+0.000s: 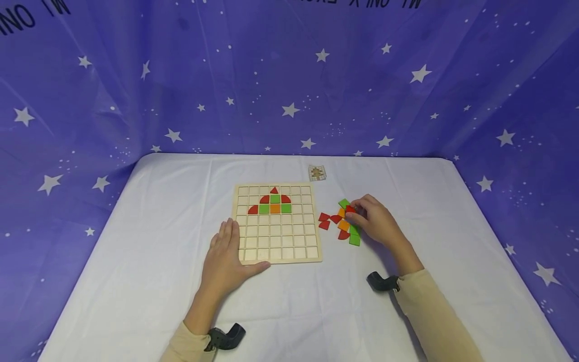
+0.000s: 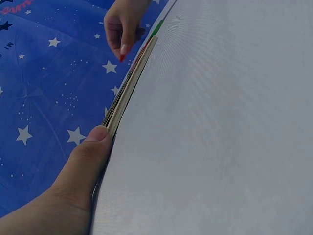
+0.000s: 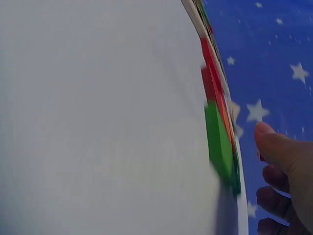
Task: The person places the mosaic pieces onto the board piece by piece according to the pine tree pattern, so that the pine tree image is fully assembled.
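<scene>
White tablecloth (image 1: 135, 291) lies beneath; the left hand (image 1: 222, 261), thumb spread, rests against the near-left corner of the gridded wooden board (image 1: 294, 241). Rightward, the right hand (image 1: 375, 221) pinches a red tile (image 2: 122, 58) over loose tiles (image 1: 344, 225). Beyond: pattern card (image 1: 317, 173), starry backdrop (image 1: 253, 120).

a white tablecloth (image 1: 289, 306) — lightly creased — spreads toward six o'clock. from nine through twelve to three rises a purple-blue backdrop (image 1: 253, 130) scattered with white stars (image 1: 420, 73), black lettering (image 1: 18, 20) at ten and one o'clock; in the left wrist view, red lettering (image 2: 17, 7) sits at ten.
</scene>
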`<state>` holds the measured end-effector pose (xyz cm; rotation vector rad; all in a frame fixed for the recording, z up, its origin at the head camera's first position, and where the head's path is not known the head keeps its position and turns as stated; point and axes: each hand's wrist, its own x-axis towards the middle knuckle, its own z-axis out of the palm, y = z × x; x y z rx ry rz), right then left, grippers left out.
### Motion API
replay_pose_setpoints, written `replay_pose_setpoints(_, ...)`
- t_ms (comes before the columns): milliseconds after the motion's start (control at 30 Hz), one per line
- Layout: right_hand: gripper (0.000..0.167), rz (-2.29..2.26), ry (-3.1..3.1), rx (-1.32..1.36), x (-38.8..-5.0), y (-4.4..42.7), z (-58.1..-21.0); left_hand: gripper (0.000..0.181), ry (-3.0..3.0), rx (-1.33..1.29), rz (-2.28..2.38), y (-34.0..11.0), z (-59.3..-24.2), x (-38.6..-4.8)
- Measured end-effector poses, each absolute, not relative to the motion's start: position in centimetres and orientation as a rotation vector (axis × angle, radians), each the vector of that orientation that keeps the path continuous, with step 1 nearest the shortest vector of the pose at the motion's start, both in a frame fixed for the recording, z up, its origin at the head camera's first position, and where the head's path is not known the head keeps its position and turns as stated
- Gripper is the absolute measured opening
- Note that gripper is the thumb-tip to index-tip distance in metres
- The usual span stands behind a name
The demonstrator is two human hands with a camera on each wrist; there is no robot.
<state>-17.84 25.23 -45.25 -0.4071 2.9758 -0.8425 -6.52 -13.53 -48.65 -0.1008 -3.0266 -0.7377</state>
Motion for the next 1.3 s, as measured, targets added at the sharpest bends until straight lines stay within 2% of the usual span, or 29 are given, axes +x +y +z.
replay_pose_setpoints(567, 0.035, -0.687, 2.922, -0.634, -19.8, 15.2, -45.1, 0.138, -3.024, -0.110, -0.741, -13.4, -48.7, -6.7)
replay_pose_setpoints(1300, 0.032, -0.647, 2.980, -0.728, -20.1, 12.4, -45.8, 0.138, -3.029, -0.102, -0.746, -13.6, -48.6, -6.6)
